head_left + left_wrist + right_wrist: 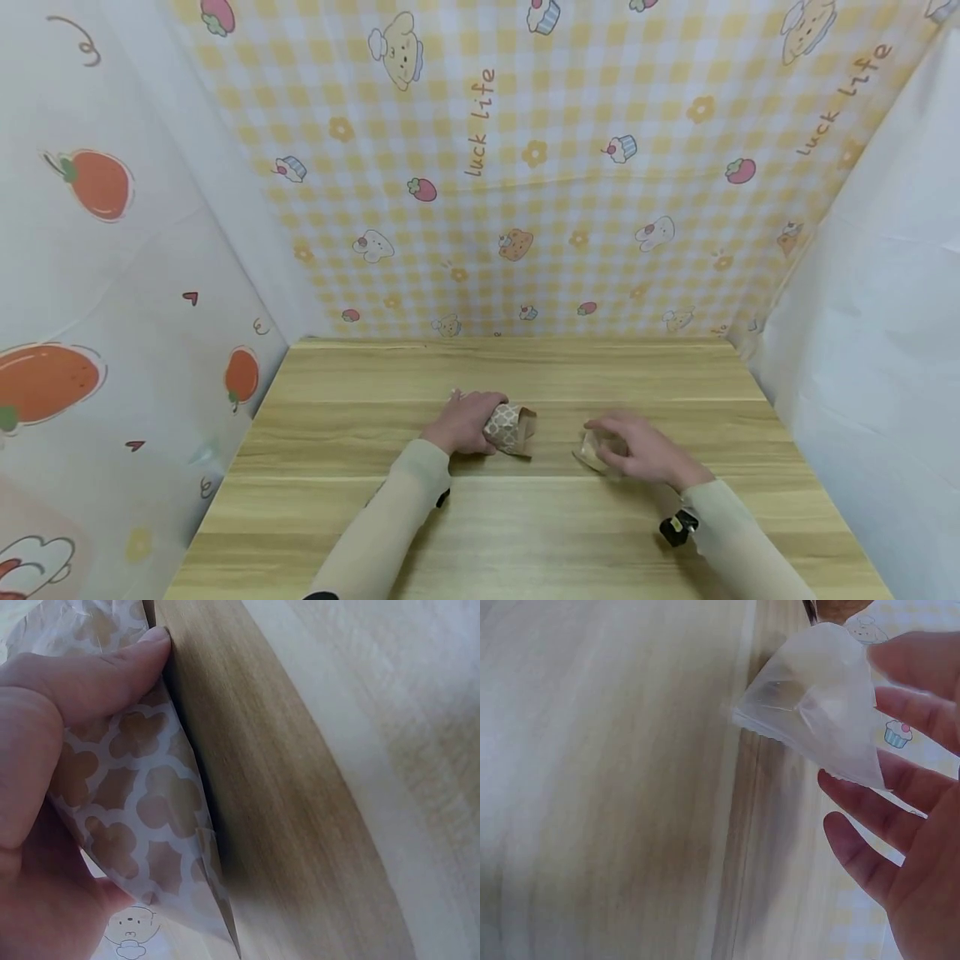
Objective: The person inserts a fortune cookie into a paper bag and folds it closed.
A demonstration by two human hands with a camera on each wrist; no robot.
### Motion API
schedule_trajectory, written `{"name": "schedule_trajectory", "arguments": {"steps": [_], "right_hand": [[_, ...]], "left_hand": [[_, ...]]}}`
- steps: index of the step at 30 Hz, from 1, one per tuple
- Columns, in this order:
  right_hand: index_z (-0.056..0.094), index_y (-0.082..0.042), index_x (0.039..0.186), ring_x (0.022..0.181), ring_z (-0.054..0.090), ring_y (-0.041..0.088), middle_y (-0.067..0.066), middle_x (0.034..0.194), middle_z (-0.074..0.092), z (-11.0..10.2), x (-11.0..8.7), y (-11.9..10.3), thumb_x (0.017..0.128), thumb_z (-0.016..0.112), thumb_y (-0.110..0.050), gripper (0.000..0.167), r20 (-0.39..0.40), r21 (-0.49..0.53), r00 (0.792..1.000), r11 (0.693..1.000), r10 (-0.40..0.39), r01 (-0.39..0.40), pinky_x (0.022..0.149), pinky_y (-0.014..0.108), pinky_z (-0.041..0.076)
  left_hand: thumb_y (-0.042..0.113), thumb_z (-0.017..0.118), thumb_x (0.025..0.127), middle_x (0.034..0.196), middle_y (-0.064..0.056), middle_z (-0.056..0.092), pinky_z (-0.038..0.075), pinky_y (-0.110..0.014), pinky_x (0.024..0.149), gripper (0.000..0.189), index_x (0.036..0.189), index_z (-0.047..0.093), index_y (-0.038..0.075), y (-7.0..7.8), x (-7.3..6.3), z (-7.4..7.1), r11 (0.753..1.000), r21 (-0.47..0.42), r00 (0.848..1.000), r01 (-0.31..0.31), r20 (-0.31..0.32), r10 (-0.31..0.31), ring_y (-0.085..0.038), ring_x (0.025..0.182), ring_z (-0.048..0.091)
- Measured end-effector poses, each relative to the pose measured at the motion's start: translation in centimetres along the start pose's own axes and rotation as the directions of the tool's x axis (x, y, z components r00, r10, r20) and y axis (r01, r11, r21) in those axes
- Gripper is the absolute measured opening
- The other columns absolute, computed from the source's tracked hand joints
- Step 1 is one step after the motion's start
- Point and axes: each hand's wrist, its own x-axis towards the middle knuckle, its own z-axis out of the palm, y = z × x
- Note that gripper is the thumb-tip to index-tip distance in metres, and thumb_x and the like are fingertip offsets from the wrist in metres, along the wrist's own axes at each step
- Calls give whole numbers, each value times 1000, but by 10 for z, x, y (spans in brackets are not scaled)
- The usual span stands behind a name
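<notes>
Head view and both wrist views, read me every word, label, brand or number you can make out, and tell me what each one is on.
"luck life": on the checked backdrop, near its middle.
"luck life": again on the backdrop, slanting at upper right.
Backdrop's bottom edge: tiny marks, too small to read.
Black wrist device: yellowish patch, too small to read.
Patterned bag and translucent packet: no readable text on the sides showing.
</notes>
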Motion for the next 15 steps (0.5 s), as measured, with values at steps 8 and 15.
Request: {"name": "schedule_trajectory", "arguments": {"steps": [8, 15], "right_hand": [[62, -5, 142, 111, 69, 20, 6, 128, 72, 2, 4, 0, 101, 70, -14, 43, 44, 61, 996, 996, -72, 69, 93, 46, 61], [71, -4, 127, 97, 70, 9, 4, 116, 74, 5, 8, -2, 99, 71, -8, 28, 49, 49, 990, 990, -132, 130, 83, 32, 62]], "left_hand": [[29, 97, 75, 146, -1, 62, 23, -71, 122, 84, 147, 54, 21, 1, -1, 1, 1000, 11, 1000, -7, -9, 7, -28, 137, 55], [29, 97, 76, 147, 0, 61, 23, -70, 123, 83, 147, 54, 22, 1, -2, 1, 1000, 11, 1000, -6, -1, 6, -28, 138, 54]]}}
